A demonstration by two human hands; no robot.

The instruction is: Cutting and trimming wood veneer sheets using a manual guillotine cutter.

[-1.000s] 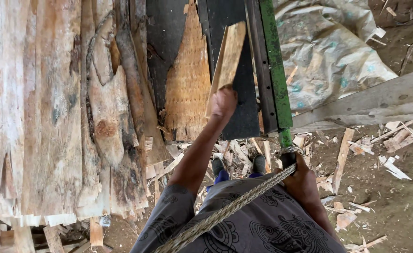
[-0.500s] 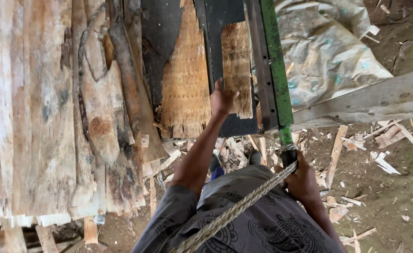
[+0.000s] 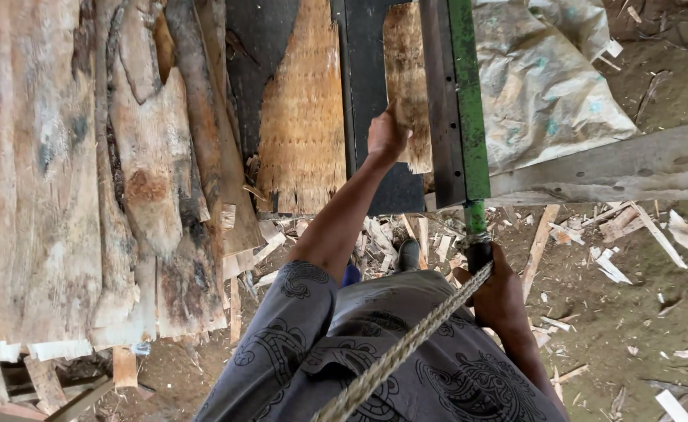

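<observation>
— Where were the hands?
— The left hand (image 3: 388, 134) pinched a thin wood slab (image 3: 406, 82) flat on the dark cutter bed (image 3: 371, 62) (far centre). The right hand (image 3: 500, 293) was wrapped round the green lever's handle (image 3: 479, 252), nearer right.

left hand (image 3: 387, 134): grips wood slab (image 3: 406, 78) | right hand (image 3: 500, 293): grasps green lever (image 3: 469, 117) handle

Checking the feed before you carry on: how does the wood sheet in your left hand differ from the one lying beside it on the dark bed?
The held sheet is narrow, roughly rectangular, gripped by the left hand against the green lever. The loose sheet is wider, tapering to a point, its near edge frayed, untouched. Both are thin, tan, rough-grained.
</observation>
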